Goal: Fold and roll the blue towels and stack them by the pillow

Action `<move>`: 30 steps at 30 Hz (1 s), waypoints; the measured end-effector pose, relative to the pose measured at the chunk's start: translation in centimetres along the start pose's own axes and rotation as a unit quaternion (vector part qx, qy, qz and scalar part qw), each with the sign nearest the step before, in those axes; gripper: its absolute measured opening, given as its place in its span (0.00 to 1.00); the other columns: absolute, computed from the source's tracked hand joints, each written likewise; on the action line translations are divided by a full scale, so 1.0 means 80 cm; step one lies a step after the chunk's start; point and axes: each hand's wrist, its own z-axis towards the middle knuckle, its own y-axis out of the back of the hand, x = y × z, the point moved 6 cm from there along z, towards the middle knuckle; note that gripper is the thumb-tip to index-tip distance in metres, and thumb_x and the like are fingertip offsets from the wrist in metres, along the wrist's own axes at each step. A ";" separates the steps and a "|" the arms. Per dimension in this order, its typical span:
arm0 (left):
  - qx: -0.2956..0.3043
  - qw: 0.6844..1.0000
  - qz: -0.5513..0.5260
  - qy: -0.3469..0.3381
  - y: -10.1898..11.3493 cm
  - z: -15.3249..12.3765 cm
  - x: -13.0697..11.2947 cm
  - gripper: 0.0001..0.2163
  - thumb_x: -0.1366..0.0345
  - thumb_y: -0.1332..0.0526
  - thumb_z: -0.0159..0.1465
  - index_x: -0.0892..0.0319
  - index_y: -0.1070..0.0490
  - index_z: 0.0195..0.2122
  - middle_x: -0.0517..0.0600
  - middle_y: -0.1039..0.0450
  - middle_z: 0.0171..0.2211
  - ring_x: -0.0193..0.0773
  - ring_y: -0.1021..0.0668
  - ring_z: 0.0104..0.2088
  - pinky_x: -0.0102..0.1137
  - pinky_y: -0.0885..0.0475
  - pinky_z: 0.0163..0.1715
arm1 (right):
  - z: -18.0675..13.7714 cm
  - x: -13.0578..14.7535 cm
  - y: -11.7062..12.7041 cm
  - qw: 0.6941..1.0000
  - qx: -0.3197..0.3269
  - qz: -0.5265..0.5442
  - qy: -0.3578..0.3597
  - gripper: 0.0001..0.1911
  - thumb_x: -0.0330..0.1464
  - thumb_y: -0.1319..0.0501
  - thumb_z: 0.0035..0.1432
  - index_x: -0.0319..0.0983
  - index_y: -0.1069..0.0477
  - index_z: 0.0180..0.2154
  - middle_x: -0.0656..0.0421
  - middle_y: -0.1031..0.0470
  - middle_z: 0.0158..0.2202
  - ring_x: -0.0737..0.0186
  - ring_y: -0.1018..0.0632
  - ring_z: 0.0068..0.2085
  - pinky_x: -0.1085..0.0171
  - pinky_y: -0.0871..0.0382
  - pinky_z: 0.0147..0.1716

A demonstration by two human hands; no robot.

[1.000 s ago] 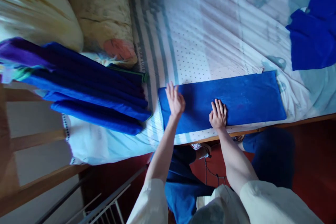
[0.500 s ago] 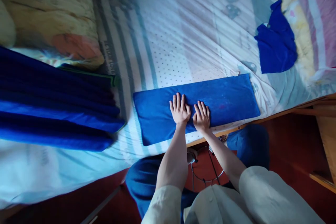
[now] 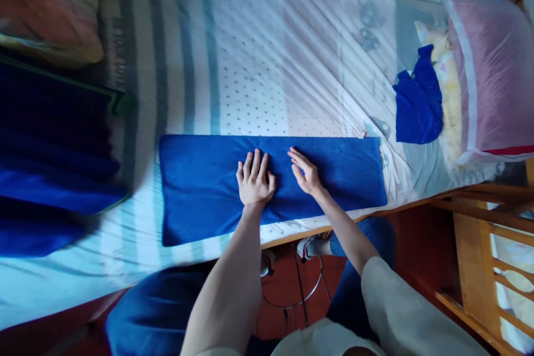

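Observation:
A blue towel [image 3: 200, 189], laid out as a long rectangle, lies along the near edge of the bed. My left hand [image 3: 254, 181] presses flat on it near the middle, fingers spread. To the right, my right hand [image 3: 306, 173] is turned on its side with the fingers stretched out and nothing in them. It is over the towel; whether it touches the cloth I cannot tell. A small white tag [image 3: 362, 134] sticks out at the towel's far edge.
A crumpled blue cloth [image 3: 419, 100] lies at the right beside a pink pillow [image 3: 496, 72]. Larger blue fabric [image 3: 50, 144] spreads at the left, below a patterned cushion [image 3: 45, 16]. The striped bed sheet [image 3: 254, 67] is wrinkled. A wooden rail [image 3: 471, 267] stands at the lower right.
My right hand has gone from lying flat on the towel to tilted on its side, fingers pointing left. My left hand stays flat. The view has turned toward the right.

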 end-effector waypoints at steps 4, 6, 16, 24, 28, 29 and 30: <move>0.000 1.000 -0.006 0.011 0.002 0.001 -0.003 0.28 0.59 0.41 0.63 0.54 0.31 0.66 0.54 0.39 0.71 0.55 0.42 0.73 0.56 0.56 0.73 | -0.004 -0.053 0.094 0.997 -0.048 -0.066 -0.014 0.27 0.42 0.56 0.76 0.39 0.34 0.67 0.50 0.32 0.68 0.59 0.26 0.64 0.58 0.25 0.61; -0.001 1.000 -0.012 0.014 0.003 0.001 -0.004 0.28 0.59 0.41 0.62 0.54 0.31 0.66 0.54 0.39 0.71 0.56 0.42 0.73 0.56 0.57 0.73 | -0.007 -0.077 0.138 0.990 -0.075 -0.116 -0.032 0.28 0.41 0.58 0.76 0.39 0.33 0.66 0.49 0.31 0.66 0.58 0.25 0.64 0.57 0.25 0.60; -0.002 0.999 -0.033 0.013 0.003 0.002 -0.003 0.28 0.59 0.40 0.61 0.53 0.30 0.65 0.52 0.38 0.70 0.56 0.41 0.73 0.56 0.57 0.73 | -0.017 -0.163 0.272 0.940 -0.183 -0.282 -0.057 0.28 0.36 0.58 0.73 0.30 0.33 0.64 0.40 0.31 0.65 0.54 0.25 0.62 0.55 0.26 0.58; -0.001 0.999 -0.047 0.008 0.001 0.003 -0.001 0.29 0.60 0.41 0.62 0.54 0.31 0.66 0.53 0.39 0.71 0.55 0.41 0.73 0.55 0.58 0.74 | -0.034 -0.140 0.266 0.912 -0.137 -0.383 -0.059 0.30 0.37 0.60 0.75 0.33 0.40 0.69 0.44 0.42 0.72 0.55 0.42 0.73 0.49 0.43 0.70; 0.019 1.000 -0.022 0.002 0.000 0.002 -0.001 0.30 0.60 0.42 0.63 0.55 0.34 0.68 0.53 0.41 0.72 0.55 0.43 0.73 0.55 0.59 0.74 | -0.087 -0.131 0.237 0.906 -0.019 -0.418 -0.062 0.31 0.39 0.60 0.75 0.36 0.45 0.72 0.49 0.46 0.74 0.55 0.47 0.76 0.46 0.51 0.73; 0.025 1.000 -0.015 0.002 0.000 0.002 0.000 0.30 0.60 0.42 0.63 0.55 0.34 0.69 0.54 0.42 0.72 0.56 0.44 0.73 0.56 0.59 0.73 | -0.097 -0.135 0.241 0.904 -0.012 -0.420 -0.079 0.32 0.39 0.60 0.75 0.35 0.47 0.73 0.49 0.47 0.75 0.55 0.48 0.76 0.46 0.52 0.73; 0.029 1.000 -0.008 0.002 0.000 0.002 0.000 0.30 0.61 0.43 0.64 0.55 0.35 0.69 0.54 0.42 0.72 0.56 0.44 0.73 0.56 0.59 0.73 | -0.105 -0.140 0.248 0.901 -0.014 -0.422 -0.098 0.32 0.39 0.60 0.74 0.35 0.50 0.74 0.48 0.48 0.75 0.54 0.48 0.76 0.46 0.52 0.73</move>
